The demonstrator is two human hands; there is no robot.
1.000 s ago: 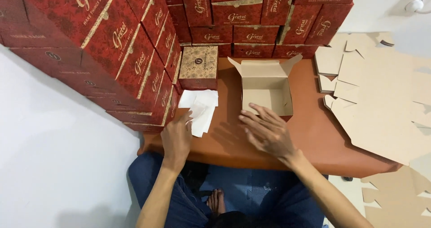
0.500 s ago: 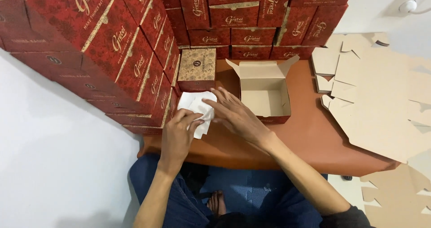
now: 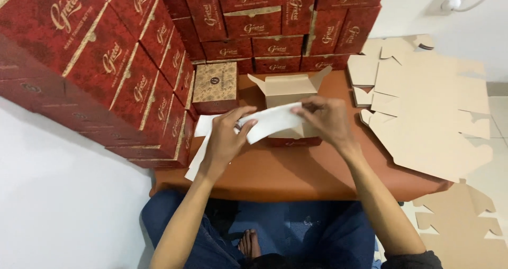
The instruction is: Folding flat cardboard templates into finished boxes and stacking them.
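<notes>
Now, hands: left hand (image 3: 226, 136) and right hand (image 3: 325, 118) each pinch an end of a white sheet (image 3: 272, 122), held above the table (image 3: 296, 171).
Open box (image 3: 288, 89): just behind the sheet, flaps up, inside hidden.
Paper stack (image 3: 200, 144): under the left hand.
Flat cartons (image 3: 423, 110): right.

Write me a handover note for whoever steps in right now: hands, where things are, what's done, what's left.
Left hand and right hand both pinch one white paper sheet, held flat just in front of the open box.
More white sheets lie on the brown table under the left hand.
Closed patterned box sits left of the open one; red boxes are stacked left and behind; flat cardboard blanks lie to the right.
Done: box folded open, sheet picked up.
Left: sheet is not in the box yet; box lid open.
</notes>
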